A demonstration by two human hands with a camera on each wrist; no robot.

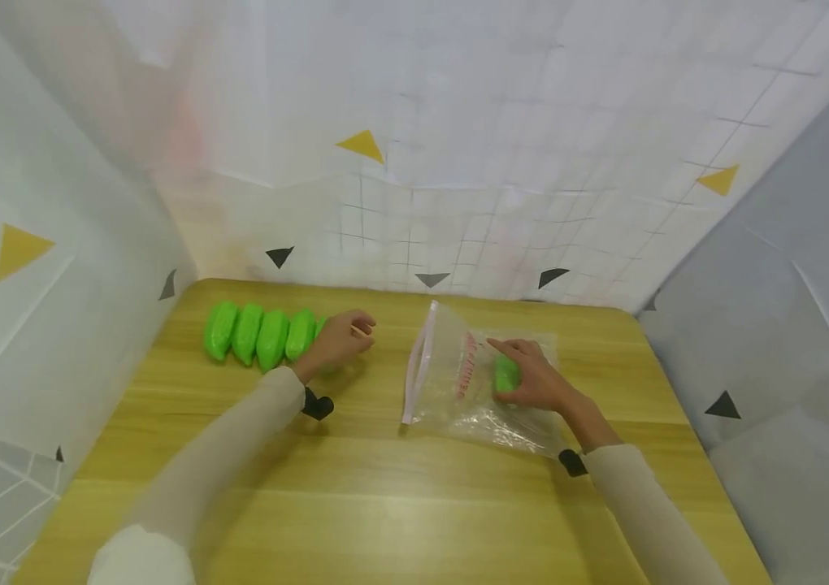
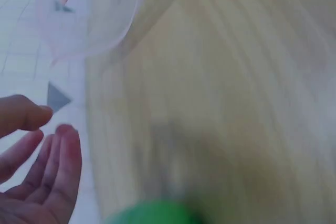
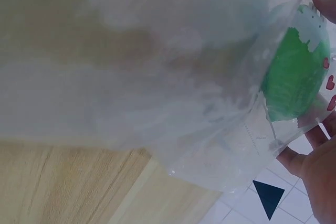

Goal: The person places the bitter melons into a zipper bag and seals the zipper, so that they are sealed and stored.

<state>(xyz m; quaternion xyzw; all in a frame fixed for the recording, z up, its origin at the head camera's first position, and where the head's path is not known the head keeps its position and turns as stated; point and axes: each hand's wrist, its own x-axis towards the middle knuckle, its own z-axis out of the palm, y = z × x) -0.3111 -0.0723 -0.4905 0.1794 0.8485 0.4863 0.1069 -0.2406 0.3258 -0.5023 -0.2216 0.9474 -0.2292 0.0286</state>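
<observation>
A clear zip bag (image 1: 444,366) with red lettering lies on the table, its pale pink zip edge parted at the left. Inside is one green oblong piece (image 3: 294,77). My right hand (image 1: 531,378) grips that piece through the plastic from outside, thumb on one side and fingers on the other. To the left of the bag hovers my left hand (image 1: 337,341), fingers loosely bent, holding nothing. It is close to the end of a row of several similar green pieces (image 1: 272,339); it partly hides the last one. Another green top (image 2: 157,213) shows blurred in the left wrist view.
The wood-grain table (image 1: 400,504) meets a white back wall (image 1: 458,227) just behind the bag and the row. White and grey side walls (image 1: 787,325) stand left and right, with yellow and dark triangles on them.
</observation>
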